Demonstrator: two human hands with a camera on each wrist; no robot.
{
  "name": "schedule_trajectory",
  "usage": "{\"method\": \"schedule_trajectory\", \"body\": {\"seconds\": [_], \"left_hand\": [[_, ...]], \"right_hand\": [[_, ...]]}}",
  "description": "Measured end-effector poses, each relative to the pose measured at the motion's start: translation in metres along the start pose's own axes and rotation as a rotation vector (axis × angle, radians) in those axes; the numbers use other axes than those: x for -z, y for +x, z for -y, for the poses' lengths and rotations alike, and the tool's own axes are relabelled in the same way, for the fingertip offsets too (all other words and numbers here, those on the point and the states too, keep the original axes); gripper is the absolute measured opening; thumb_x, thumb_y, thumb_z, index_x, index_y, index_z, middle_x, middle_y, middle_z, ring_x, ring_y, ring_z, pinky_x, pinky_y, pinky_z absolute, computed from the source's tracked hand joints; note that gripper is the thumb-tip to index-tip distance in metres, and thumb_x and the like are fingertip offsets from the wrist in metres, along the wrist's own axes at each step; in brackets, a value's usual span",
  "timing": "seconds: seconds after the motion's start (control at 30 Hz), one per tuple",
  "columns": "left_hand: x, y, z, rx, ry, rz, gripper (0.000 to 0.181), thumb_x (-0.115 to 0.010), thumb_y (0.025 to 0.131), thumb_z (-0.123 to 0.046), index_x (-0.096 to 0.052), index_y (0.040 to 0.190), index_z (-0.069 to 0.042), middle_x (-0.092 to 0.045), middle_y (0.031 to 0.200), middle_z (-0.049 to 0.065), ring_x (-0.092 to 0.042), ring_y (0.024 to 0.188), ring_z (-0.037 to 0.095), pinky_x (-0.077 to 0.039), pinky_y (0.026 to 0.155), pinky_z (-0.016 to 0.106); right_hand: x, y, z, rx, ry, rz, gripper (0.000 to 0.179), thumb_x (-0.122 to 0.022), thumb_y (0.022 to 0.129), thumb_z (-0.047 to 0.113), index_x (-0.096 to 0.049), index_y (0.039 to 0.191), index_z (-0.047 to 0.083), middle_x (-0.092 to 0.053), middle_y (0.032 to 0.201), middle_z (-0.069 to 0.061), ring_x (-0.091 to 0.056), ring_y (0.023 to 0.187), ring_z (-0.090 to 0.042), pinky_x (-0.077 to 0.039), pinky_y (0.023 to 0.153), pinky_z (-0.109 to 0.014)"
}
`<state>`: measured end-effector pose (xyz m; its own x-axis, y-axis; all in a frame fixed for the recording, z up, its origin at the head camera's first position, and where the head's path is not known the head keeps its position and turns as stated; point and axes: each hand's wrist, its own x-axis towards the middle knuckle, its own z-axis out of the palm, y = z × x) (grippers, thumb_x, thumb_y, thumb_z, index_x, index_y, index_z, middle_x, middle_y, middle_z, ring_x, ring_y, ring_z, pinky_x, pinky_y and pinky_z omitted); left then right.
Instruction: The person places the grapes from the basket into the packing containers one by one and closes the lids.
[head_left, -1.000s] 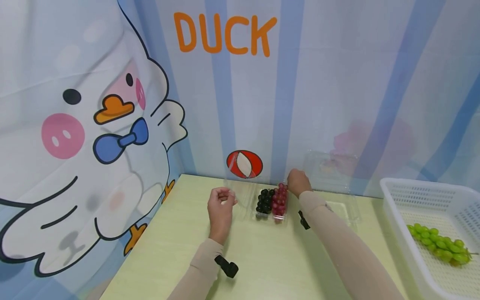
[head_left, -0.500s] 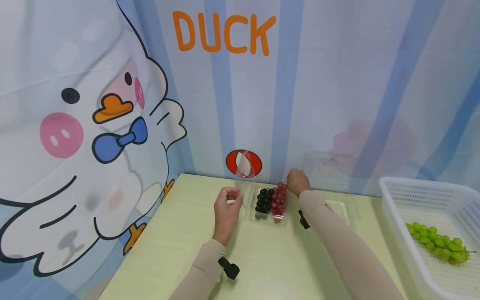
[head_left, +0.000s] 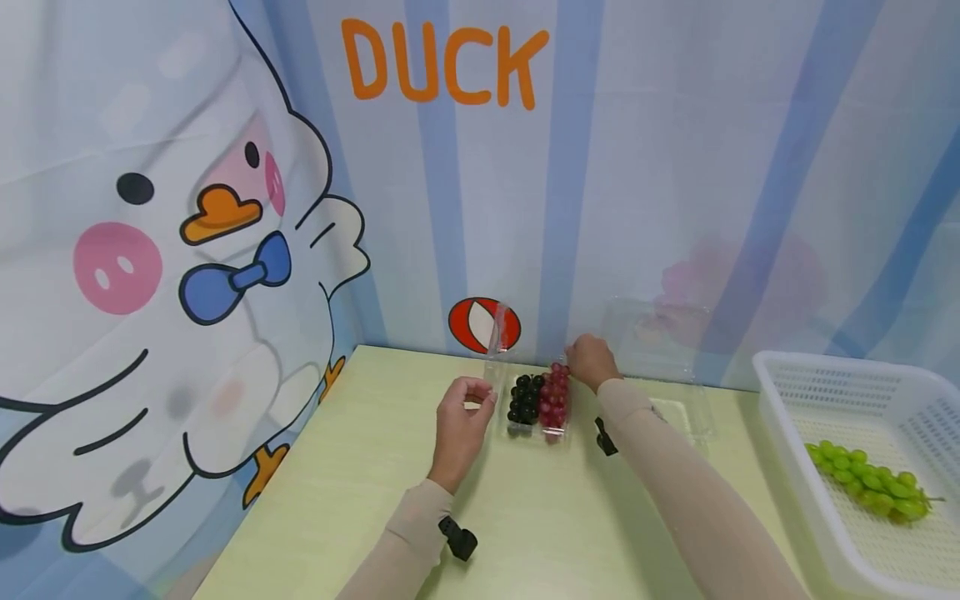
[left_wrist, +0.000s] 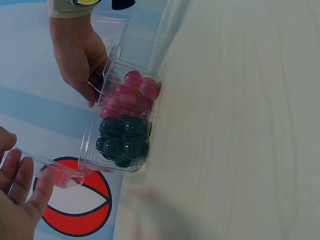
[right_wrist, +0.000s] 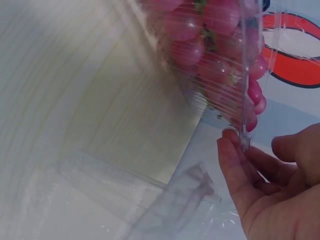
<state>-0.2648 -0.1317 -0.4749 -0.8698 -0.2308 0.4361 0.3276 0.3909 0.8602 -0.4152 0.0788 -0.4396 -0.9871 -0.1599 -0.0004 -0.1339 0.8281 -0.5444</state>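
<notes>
The left hand (left_wrist: 22, 195) pinched a clear lid (left_wrist: 52, 164) before a red-and-white oval (left_wrist: 75, 200); the right hand (left_wrist: 80, 60) touched the clear container (left_wrist: 95, 165), where dark grapes (left_wrist: 122, 140) lay beside pink grapes (left_wrist: 130, 95), next to the pale tabletop (left_wrist: 225, 125).

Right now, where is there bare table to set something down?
Bare table lies between the left sleeve and right sleeve, and between the duck backdrop and left sleeve. Crowded: the back, around the grape box and second clear box. Tight: beside the white basket.

There are black grapes (head_left: 523, 402), pinkish-red grapes (head_left: 554, 400) and a blue-striped backdrop (head_left: 566, 192).
</notes>
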Motion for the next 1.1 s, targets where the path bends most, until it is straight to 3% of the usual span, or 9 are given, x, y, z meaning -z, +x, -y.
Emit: {"method": "schedule_trajectory", "body": {"seconds": [0.13,0.33,0.7,0.9,1.1], "left_hand": [[-0.001,-0.001,0.0,-0.025,0.028,0.027,0.012,-0.071,0.095,-0.007,-0.066,0.106,-0.009,-0.065,0.099,0.003,-0.065,0.093,0.017,-0.058,0.081,0.032],[-0.004,-0.002,0.003,-0.088,0.071,0.075,0.012,-0.072,0.093,-0.004,-0.067,0.104,-0.005,-0.063,0.098,0.006,-0.065,0.092,0.019,-0.058,0.08,0.032],[-0.007,-0.007,0.007,-0.114,0.113,0.162,0.011,-0.07,0.096,-0.01,-0.067,0.107,-0.009,-0.061,0.103,0.001,-0.063,0.094,0.016,-0.058,0.085,0.037],[-0.009,-0.008,0.006,-0.177,0.184,0.178,0.014,-0.072,0.095,-0.011,-0.068,0.107,-0.005,-0.061,0.102,0.003,-0.063,0.095,0.018,-0.058,0.084,0.037],[-0.01,-0.01,0.008,-0.219,0.269,0.192,0.015,-0.073,0.095,-0.014,-0.069,0.108,-0.006,-0.062,0.102,0.004,-0.061,0.095,0.017,-0.056,0.084,0.034]], "right_hand": [[0.001,-0.001,0.003,-0.01,0.012,-0.002,0.048,-0.038,0.11,0.025,-0.053,0.068,0.009,-0.057,0.066,-0.008,-0.053,0.06,-0.021,-0.046,0.061,-0.035],[0.003,-0.002,0.002,-0.002,0.057,-0.004,0.057,-0.026,0.111,0.032,-0.054,0.068,0.008,-0.06,0.062,-0.008,-0.056,0.057,-0.022,-0.047,0.065,-0.037],[0.006,-0.003,0.002,-0.041,0.12,0.034,0.077,-0.011,0.11,0.051,-0.058,0.07,0.004,-0.071,0.075,-0.021,-0.069,0.076,-0.037,-0.051,0.084,-0.046],[0.008,0.001,0.0,-0.078,0.149,0.053,0.087,-0.005,0.105,0.063,-0.06,0.075,0.003,-0.066,0.065,-0.014,-0.07,0.079,-0.038,-0.049,0.092,-0.047],[0.011,0.002,0.0,-0.115,0.201,0.092,0.096,-0.001,0.099,0.073,-0.062,0.089,-0.001,-0.067,0.07,-0.014,-0.071,0.081,-0.037,-0.05,0.093,-0.048]]}}
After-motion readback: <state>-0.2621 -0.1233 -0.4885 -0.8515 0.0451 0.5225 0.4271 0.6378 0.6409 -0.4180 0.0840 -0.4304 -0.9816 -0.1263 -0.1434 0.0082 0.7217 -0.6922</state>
